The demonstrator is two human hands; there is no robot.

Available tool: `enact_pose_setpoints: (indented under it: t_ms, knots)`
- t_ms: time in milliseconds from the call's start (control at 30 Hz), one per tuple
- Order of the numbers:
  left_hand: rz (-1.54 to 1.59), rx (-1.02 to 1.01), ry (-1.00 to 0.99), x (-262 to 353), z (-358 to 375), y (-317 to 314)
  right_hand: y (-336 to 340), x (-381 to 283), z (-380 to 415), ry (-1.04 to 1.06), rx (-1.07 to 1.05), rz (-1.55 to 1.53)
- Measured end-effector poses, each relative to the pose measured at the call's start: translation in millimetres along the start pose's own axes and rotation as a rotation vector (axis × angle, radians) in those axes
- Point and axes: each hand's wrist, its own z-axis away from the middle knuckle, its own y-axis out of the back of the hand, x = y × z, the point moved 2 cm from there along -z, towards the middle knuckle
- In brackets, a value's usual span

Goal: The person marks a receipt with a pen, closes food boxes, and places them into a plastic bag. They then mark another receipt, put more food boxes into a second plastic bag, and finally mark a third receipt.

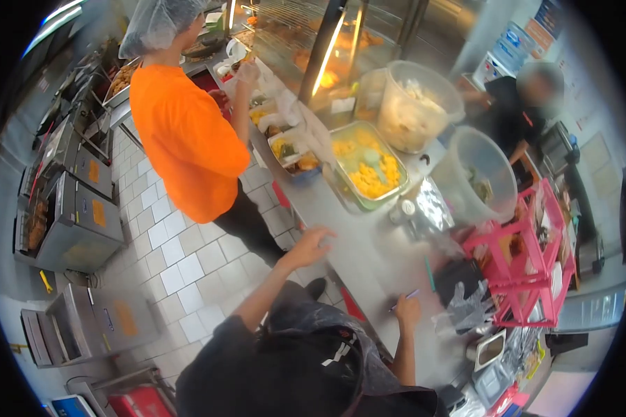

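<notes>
My right hand (408,313) is closed around a slim pen (405,299) at the right side of the steel counter (368,254). My left hand (310,248) hovers by the counter's left edge, its fingers loosely curved and apart, with nothing visible in it. Beyond it stands a steel tray (373,169) of yellow food pieces. Containers of food (293,154) are lined up to the left of the tray. Near my right hand lie a dark flat item (459,279) and a crumpled clear plastic glove or bag (468,303).
Two large clear tubs (416,104) (474,177) stand behind the tray. Pink crates (528,257) fill the right side. A co-worker in an orange shirt (184,139) stands at the counter's left; another person (511,104) is behind it. Grey appliances (90,205) line the left.
</notes>
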Motion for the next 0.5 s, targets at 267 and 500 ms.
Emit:
enact_pose_setpoints:
  t_ms: [267, 500]
  knots:
    - [-0.501, 0.813, -0.01, -91, -165, 180, -55, -8, -6, 0.317, -0.105, -0.084]
    - [-0.533, 0.548, 0.282, -149, -201, 190, -38, -41, 2, -0.071, -0.156, -0.369]
